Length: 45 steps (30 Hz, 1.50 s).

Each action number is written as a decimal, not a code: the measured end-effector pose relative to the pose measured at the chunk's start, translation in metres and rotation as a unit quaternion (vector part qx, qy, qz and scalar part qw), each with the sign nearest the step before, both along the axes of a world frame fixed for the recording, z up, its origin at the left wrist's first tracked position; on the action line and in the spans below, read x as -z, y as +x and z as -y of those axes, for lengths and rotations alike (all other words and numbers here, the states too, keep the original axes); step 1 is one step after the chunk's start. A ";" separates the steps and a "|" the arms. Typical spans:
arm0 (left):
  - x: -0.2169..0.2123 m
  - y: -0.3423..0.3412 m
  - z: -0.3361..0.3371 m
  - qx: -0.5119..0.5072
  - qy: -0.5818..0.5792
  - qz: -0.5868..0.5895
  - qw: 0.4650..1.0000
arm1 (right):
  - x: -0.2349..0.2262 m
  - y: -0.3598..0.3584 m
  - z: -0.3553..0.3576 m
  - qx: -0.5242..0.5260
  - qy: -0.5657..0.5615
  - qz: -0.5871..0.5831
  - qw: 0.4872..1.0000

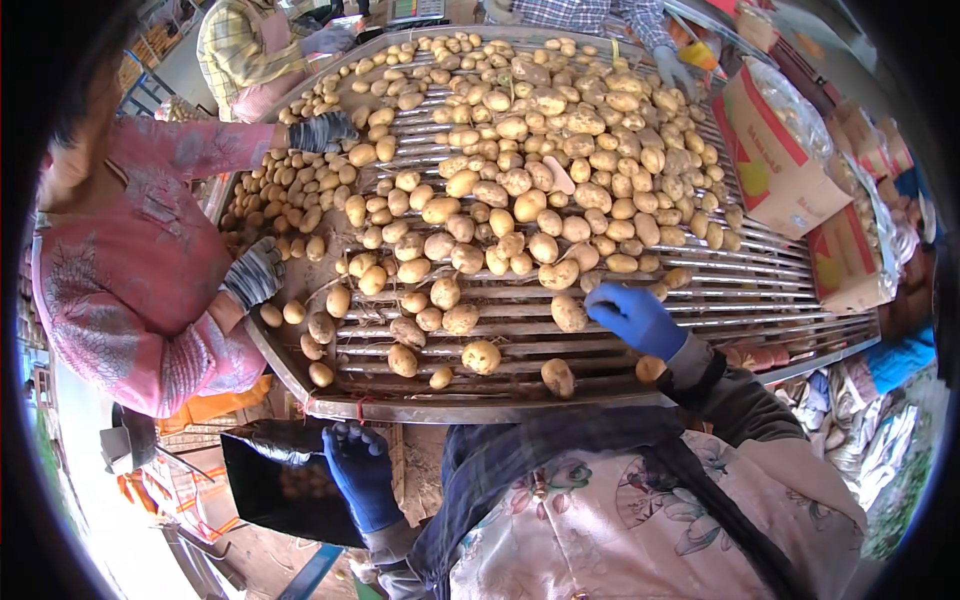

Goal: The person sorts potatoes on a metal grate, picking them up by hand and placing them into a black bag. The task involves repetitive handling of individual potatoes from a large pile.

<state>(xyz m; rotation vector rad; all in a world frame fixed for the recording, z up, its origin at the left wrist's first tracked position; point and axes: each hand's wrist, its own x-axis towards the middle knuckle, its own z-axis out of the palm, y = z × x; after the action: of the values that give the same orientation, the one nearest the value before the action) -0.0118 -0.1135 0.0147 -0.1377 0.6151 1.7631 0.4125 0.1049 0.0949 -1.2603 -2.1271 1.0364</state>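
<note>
Counts on your sorting line
You have two blue-gloved hands (636, 318), two cardboard boxes (780, 160), one black bag (270, 490), potatoes (520, 180) beyond counting.

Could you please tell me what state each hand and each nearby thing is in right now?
Right hand: gloved blue, open, reaching over potatoes.
Left hand: gloved blue, at the dark bag; grip unclear.
Dark bag: open, potatoes inside.
Roller table: loaded with loose potatoes.
Cardboard boxes: open.

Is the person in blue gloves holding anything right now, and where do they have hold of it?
The left hand grips the upper rim of a dark sack. The right hand rests among the potatoes; whether it holds one cannot be told.
</note>
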 end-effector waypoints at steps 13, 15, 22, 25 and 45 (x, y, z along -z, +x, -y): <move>-0.023 0.089 -0.029 0.042 -0.018 -0.011 0.999 | 0.059 -0.129 0.006 -0.313 0.215 0.177 0.908; -0.024 0.100 -0.030 0.047 -0.022 -0.039 0.998 | 0.066 -0.140 0.001 -0.347 0.203 0.161 0.902; -0.067 0.142 -0.071 0.110 -0.023 -0.036 0.993 | -0.003 -0.128 -0.010 -0.348 -0.078 -0.149 0.922; -0.042 0.136 -0.080 0.123 0.013 -0.033 0.992 | -0.020 -0.104 -0.037 -0.293 -0.037 -0.127 0.947; -0.040 0.117 -0.054 0.074 -0.052 -0.044 0.995 | 0.020 -0.070 -0.027 -0.151 -0.337 -0.137 0.919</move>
<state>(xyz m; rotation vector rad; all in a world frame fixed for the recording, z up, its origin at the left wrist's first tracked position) 0.1049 -0.0595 0.0547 -0.0845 0.7620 1.6002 0.3426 0.1320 0.0745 -0.9722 -1.8303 2.0734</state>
